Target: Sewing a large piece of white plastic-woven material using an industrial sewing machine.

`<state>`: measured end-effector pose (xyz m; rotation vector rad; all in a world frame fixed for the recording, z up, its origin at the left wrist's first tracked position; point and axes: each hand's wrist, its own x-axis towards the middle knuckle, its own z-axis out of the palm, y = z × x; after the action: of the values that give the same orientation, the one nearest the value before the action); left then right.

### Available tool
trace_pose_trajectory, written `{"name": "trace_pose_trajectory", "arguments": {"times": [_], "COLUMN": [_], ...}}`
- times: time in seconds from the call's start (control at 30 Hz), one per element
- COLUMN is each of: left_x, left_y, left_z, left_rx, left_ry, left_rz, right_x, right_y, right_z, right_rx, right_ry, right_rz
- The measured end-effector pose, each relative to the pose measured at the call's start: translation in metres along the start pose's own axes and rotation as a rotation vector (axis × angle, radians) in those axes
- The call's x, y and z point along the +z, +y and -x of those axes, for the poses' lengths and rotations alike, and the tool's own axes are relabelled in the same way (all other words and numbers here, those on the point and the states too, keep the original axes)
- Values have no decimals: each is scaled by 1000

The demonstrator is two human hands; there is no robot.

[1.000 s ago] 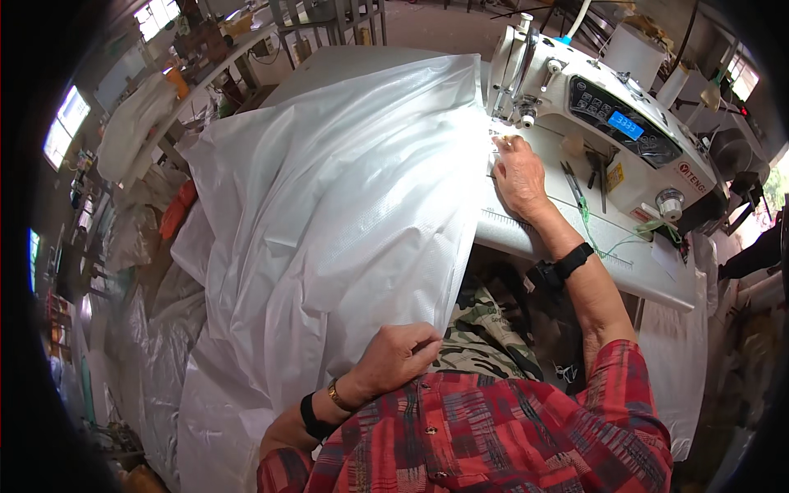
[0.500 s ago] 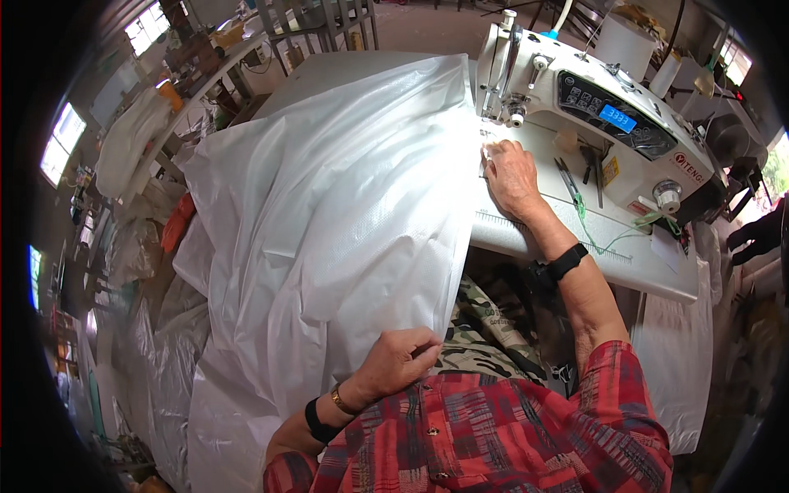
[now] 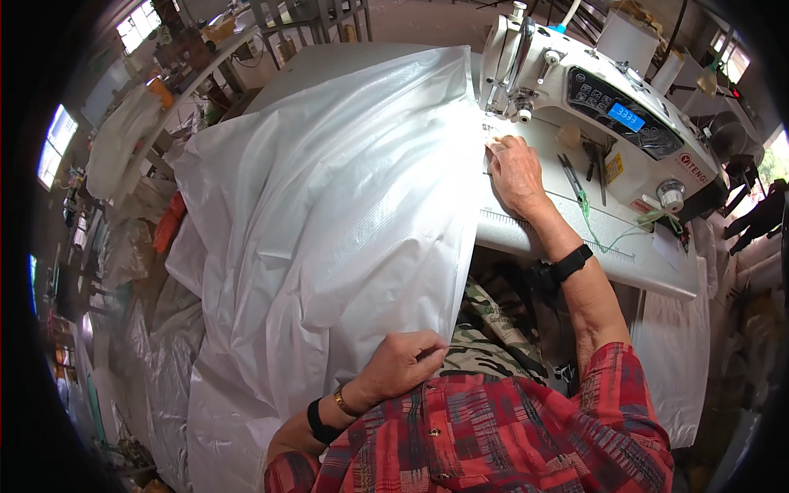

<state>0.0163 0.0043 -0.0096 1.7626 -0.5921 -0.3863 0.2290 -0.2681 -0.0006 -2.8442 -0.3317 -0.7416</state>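
A large white woven plastic sheet (image 3: 362, 222), creased and glossy, spreads over the sewing table and hangs down toward my lap. Its long right edge runs from beside the sewing machine (image 3: 592, 90) down to my left hand (image 3: 403, 366). That hand is closed at the sheet's near edge, fingers curled round and gripping it. Close to the needle area, my right hand (image 3: 518, 174) rests on the table just right of the sheet, fingers bent and pressed together. Glare and the fingers hide what its fingertips hold.
Thread snips (image 3: 571, 174) with green thread (image 3: 590, 222) lie right of my right hand, beside a dark tool (image 3: 598, 168). A ruler scale (image 3: 503, 217) marks the table's front edge. Behind the table stands a metal chair (image 3: 312, 25); crumpled plastic (image 3: 168, 345) hangs at left.
The view has shifted slightly, so the machine and table appear a little up and to the right. Both hands keep nearly the same pose, and the sheet lies much as before.
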Motion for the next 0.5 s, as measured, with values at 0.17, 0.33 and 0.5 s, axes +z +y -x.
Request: {"name": "trace_pose_trajectory", "arguments": {"times": [0.17,0.33,0.5], "left_x": [-1,-1,-3], "left_y": [-1,-9,-4], "left_z": [-2,-4,-6], "left_rx": [-45,35,50], "left_ry": [-33,-28,-47], "left_rz": [44,3,-2], "right_x": [1,2,4], "right_y": [1,1,1], "right_z": [0,0,0], "right_rx": [4,-35,-28], "right_ry": [-28,8,15], "right_rz": [5,-1,8]}}
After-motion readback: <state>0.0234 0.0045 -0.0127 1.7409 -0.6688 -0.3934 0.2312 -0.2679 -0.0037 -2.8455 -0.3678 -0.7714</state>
